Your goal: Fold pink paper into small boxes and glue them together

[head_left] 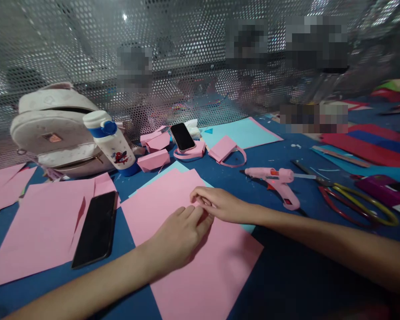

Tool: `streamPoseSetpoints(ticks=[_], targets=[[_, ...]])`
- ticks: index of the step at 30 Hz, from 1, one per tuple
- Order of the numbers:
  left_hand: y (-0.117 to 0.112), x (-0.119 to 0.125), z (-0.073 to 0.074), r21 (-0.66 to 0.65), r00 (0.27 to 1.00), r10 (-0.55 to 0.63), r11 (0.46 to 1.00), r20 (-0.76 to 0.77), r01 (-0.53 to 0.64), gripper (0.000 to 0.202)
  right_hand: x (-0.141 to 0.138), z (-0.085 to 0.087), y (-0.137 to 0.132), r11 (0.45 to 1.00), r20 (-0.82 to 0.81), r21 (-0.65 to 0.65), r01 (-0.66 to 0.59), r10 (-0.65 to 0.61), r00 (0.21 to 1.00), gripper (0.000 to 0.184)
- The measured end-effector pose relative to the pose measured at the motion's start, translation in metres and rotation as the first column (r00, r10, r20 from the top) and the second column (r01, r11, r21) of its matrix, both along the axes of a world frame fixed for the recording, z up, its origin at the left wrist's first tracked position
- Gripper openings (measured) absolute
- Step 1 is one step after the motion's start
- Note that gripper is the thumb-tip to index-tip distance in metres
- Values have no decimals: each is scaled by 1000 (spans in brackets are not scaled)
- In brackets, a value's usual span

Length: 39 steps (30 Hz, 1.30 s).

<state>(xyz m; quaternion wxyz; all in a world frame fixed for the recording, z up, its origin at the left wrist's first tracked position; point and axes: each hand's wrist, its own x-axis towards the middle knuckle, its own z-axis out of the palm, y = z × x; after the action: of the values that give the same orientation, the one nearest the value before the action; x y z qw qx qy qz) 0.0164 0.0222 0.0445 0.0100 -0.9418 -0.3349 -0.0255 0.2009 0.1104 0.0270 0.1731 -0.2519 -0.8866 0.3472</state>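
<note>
A large pink paper sheet point(200, 262) lies on the blue table point(286, 275) in front of me, over a light blue sheet point(166, 173). My left hand point(178, 235) rests flat on the pink sheet, fingers together and stretched forward. My right hand point(216, 204) reaches in from the right, its fingers curled and pressed onto the same sheet just beyond my left fingertips. The fingertips of both hands touch or nearly touch. Neither hand lifts anything.
A black phone point(96, 229) lies on another pink sheet point(36, 231) at left. Behind are a white backpack point(53, 129), a white-and-blue bottle point(111, 142), folded pink paper pieces point(153, 160), and a second phone point(182, 136). A pink glue gun point(280, 182) and scissors point(350, 198) lie at right.
</note>
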Motion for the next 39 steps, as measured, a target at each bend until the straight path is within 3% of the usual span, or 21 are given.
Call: streamPoseSetpoints(ticks=[4,8,15,22,28,33,36,39], targets=[[18,10,1,-45,998,-63,997,-14,62,37,-1,-5,5,948,-178,-267,171,-223,958,16],[28,21,4,-73,997,-72,995,-39,69,31,-2,-6,5,925,-228,-339,172,-258,939,16],[22,7,-7,38,996,-86,996,-14,86,36,0,-3,2,959,-163,-268,87,-134,977,18],[6,-24,-21,5,999,-19,1000,34,19,59,-4,5,-2,994,-8,-106,32,-33,999,14],[-1,-30,-15,33,999,-34,999,24,33,55,-4,6,-3,995,-15,-98,26,-27,1000,17],[-19,-45,-13,-15,999,41,999,20,-41,65,-3,5,-2,1000,-27,-26,-18,17,999,20],[-27,-50,-12,-3,996,90,996,-29,-90,61,-3,5,-2,999,-30,-6,-45,45,999,20],[-22,-42,-8,32,996,73,997,-60,-71,49,-3,4,-1,993,-100,-119,-24,12,995,21]])
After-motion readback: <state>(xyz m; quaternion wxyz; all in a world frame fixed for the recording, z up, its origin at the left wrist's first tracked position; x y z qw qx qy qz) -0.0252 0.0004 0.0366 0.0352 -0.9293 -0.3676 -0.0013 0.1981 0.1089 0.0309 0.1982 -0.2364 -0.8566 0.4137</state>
